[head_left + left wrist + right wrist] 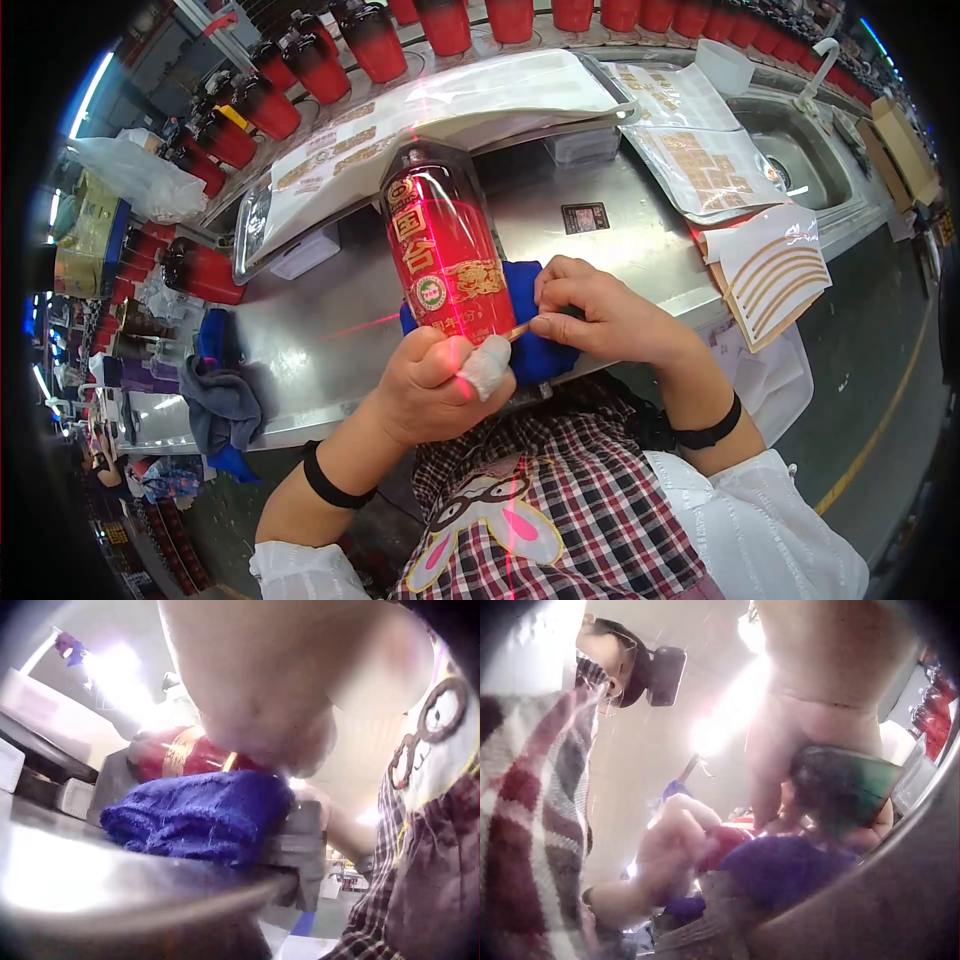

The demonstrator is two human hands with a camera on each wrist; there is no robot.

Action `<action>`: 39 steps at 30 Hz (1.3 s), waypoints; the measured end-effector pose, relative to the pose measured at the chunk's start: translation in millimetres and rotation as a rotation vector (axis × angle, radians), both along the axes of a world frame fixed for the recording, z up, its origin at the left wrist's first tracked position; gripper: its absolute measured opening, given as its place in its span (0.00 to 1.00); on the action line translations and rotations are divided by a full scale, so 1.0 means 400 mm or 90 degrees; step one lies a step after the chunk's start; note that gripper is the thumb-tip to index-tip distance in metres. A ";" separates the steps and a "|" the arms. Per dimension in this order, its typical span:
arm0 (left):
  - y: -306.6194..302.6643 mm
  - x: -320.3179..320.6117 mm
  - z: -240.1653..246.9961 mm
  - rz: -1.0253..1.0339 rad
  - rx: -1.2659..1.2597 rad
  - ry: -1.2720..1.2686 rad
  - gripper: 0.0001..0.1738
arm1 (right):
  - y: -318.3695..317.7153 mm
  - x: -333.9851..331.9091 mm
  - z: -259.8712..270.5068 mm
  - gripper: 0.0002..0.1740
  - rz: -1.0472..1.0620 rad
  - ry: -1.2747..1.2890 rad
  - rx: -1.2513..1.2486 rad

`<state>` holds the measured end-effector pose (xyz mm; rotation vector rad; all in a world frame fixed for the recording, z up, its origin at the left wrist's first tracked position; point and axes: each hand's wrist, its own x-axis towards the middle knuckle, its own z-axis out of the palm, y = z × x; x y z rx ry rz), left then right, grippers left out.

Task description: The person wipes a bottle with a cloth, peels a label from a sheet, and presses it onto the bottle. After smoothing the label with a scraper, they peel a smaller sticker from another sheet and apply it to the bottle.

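A red bottle (445,250) with a dark top and gold lettering lies tilted on a folded blue cloth (199,814). At its lower end the left hand (445,380) has its fingers curled against the bottle, a white cover (485,367) on one digit. The right hand (590,312) pinches a thin gold-brown strip (518,332) that reaches the bottle's lower edge beside that cover. Under the right palm, a dark green piece (847,787) shows in the right wrist view. The left fingertips are hidden.
Beyond the bottle, a tray (620,100) holds white sheets with gold labels. More label sheets (700,165) lie at the right, near a sink (795,150) and a sheet of curved strips (785,275). Red bottles (380,50) line the back; a grey cloth (220,400) hangs at left.
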<state>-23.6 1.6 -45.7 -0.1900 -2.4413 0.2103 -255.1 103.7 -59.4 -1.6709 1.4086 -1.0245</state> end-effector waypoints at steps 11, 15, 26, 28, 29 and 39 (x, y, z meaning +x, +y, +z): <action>0.002 -0.012 0.014 0.016 -0.006 -0.081 0.10 | -0.003 -0.003 -0.002 0.15 0.004 0.007 -0.001; 0.000 0.000 -0.018 0.005 0.064 0.049 0.10 | -0.002 -0.002 -0.003 0.15 -0.003 -0.008 -0.005; 0.004 -0.016 -0.002 -0.001 0.031 -0.001 0.13 | -0.003 -0.003 -0.007 0.14 0.003 -0.020 -0.003; 0.001 0.008 -0.023 0.001 0.099 0.034 0.14 | -0.003 -0.002 -0.008 0.14 0.000 -0.028 -0.007; 0.003 0.018 -0.031 0.003 0.135 0.052 0.14 | -0.001 -0.003 -0.008 0.14 -0.002 -0.028 -0.006; 0.020 0.029 -0.047 0.145 0.199 0.119 0.21 | 0.018 -0.008 0.052 0.12 0.027 -0.065 0.023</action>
